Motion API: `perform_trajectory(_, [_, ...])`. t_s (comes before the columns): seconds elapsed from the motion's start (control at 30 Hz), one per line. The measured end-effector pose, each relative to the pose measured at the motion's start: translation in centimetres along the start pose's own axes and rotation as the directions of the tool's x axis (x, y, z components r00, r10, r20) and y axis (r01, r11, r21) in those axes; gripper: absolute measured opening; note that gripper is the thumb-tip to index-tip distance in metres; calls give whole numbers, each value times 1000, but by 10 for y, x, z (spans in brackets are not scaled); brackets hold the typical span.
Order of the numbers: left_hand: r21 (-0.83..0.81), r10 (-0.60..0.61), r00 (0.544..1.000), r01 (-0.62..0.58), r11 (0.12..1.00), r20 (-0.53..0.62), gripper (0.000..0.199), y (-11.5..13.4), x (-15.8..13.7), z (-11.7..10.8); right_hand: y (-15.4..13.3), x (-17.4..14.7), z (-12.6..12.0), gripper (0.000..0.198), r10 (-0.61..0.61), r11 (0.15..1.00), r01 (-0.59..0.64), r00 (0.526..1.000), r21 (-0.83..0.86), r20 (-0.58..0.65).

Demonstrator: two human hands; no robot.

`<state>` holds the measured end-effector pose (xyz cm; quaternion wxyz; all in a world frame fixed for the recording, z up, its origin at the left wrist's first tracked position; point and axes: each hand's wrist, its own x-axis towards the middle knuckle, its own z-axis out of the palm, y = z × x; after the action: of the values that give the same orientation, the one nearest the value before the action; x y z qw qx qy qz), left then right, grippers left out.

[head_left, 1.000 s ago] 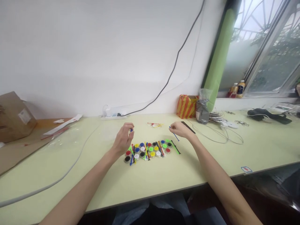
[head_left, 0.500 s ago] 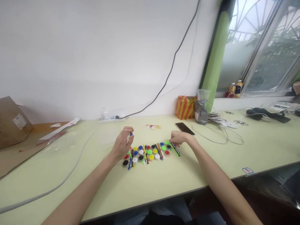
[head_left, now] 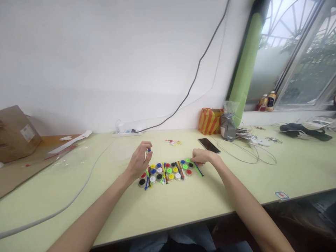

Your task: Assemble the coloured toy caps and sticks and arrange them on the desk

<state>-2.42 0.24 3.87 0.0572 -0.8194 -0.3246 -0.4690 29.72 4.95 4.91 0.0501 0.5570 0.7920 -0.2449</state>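
My left hand [head_left: 140, 160] is raised over the left end of the rows, thumb and fingers pinching a small blue piece [head_left: 149, 150]. Below it sit rows of small round pieces with clear bases and coloured tops, among them a black one [head_left: 142, 182], a yellow one [head_left: 171, 176] and a red one [head_left: 188, 172]. Bundles of thin arrow-ended plastic sticks [head_left: 164, 173] lie between the groups. At the right end, my right hand [head_left: 201, 156] is closed, its fingertips on the upper end of blue and green sticks [head_left: 199, 169]. Its fingers are partly hidden.
Behind the rows lies a small pile of red, white and yellow pieces [head_left: 173, 142]. A phone [head_left: 209, 145], a striped bag [head_left: 210, 120] and loose cables [head_left: 252, 154] are at the right. A cardboard box [head_left: 17, 133] and a white cable [head_left: 78, 194] are at the left.
The whole view has shifted slightly. My left hand has turned a little, showing more of the blue piece. My right hand stays at the sticks, which sit slightly closer together.
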Motion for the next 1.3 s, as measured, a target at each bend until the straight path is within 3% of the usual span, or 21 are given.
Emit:
perform_trajectory(0.2, [7,9,1000,-9,1000,0,8,1,0,1,4,-1,2,32,-21,1000,20,999,-12,-27])
perform_trajectory(0.33, [21,35,999,-35,999,-12,7,4,1,2,4,-3,-1,32,-45,999,42,991,-28,-122])
perform_trajectory(0.53, [102,70,997,-73,992,26,15,12,0,10,-11,-6,-5,28,-204,978,207,918,-26,-340])
perform_trajectory(0.6, [137,100,994,-105,985,46,17,13,0,12,-10,-5,-4,23,-230,971,238,923,-12,-308])
perform_trajectory(0.73, [249,236,971,-240,938,47,18,11,3,11,6,-1,-5,16,-164,986,169,971,14,-174])
perform_trajectory(0.9, [339,341,939,-335,879,45,19,9,9,5,27,2,-10,15,-110,992,115,989,48,-97])
perform_trajectory(1.13, [295,342,938,-340,893,47,22,19,9,5,24,-2,-10,21,-174,978,169,984,124,28])
perform_trajectory(1.3, [196,266,964,-264,944,15,25,25,4,9,17,-4,-10,22,-189,978,181,980,107,61])
